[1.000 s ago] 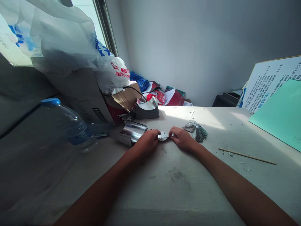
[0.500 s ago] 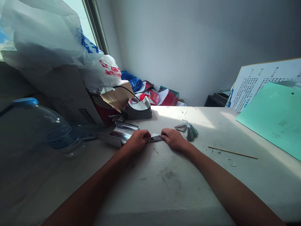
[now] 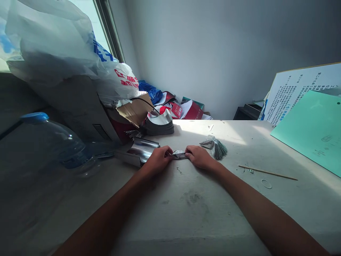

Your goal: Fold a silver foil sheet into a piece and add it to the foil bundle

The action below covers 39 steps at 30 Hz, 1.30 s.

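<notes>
A narrow strip of silvery foil [image 3: 179,154], partly folded, lies low over the white table between my two hands. My left hand [image 3: 160,156] pinches its left end with the fingers closed. At the right end my right hand [image 3: 197,155] has its fingertips closed on the same strip. Just left of my left hand is an open box holding shiny silver sheets [image 3: 142,149]. Beyond my right hand lies a fanned bundle of thin silvery folded strips [image 3: 217,148]. My fingers hide both ends of the held strip.
A clear bottle with a blue cap [image 3: 71,153] lies at the left, near stuffed plastic bags [image 3: 58,46]. A dark curved stack [image 3: 160,126] stands behind the box. To the right are a thin wooden stick [image 3: 269,172], a white ring [image 3: 266,184] and a green board [image 3: 311,131].
The foil strip's front edge, dark before, now shows bright and silvery, as if turned or folded over between my fingers. The whole view has shifted slightly; both hands keep their hold.
</notes>
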Each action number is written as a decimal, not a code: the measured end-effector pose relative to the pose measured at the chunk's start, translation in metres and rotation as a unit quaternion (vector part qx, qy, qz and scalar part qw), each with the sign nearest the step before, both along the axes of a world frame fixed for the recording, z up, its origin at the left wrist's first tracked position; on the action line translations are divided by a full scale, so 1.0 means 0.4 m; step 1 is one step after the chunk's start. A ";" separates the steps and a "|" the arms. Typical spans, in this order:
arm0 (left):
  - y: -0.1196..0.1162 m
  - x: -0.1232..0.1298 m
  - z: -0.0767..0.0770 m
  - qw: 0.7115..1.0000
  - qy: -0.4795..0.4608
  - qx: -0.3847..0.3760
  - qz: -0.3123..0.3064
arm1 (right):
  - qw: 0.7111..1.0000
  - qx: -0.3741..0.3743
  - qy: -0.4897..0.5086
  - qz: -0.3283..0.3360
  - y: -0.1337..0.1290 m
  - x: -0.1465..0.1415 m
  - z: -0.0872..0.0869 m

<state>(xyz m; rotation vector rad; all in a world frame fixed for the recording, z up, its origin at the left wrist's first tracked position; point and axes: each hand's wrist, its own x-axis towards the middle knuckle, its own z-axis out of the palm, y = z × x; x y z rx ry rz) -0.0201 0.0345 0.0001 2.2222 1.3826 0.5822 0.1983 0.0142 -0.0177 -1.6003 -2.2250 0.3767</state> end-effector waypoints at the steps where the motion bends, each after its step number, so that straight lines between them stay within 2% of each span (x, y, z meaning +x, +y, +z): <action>1: 0.001 0.000 -0.001 1.000 0.000 -0.003 0.001 | 1.000 -0.003 0.001 0.000 -0.002 0.000 0.001; 6: -0.001 -0.003 0.001 1.000 0.000 -0.010 0.005 | 1.000 -0.013 -0.002 -0.003 -0.009 0.002 0.009; 11: 0.000 -0.003 0.009 0.999 0.001 -0.031 0.019 | 0.999 -0.023 -0.026 -0.036 -0.001 -0.002 0.010; 20: -0.013 -0.004 0.021 0.996 0.057 -0.056 0.036 | 0.995 -0.035 -0.058 -0.071 -0.015 -0.024 0.015; 27: -0.025 -0.001 0.009 0.996 0.074 -0.028 0.043 | 0.996 0.000 -0.052 -0.076 -0.039 -0.038 0.014; 39: -0.008 -0.012 -0.007 0.995 0.082 -0.030 0.048 | 0.987 -0.032 -0.080 -0.134 -0.045 -0.041 0.007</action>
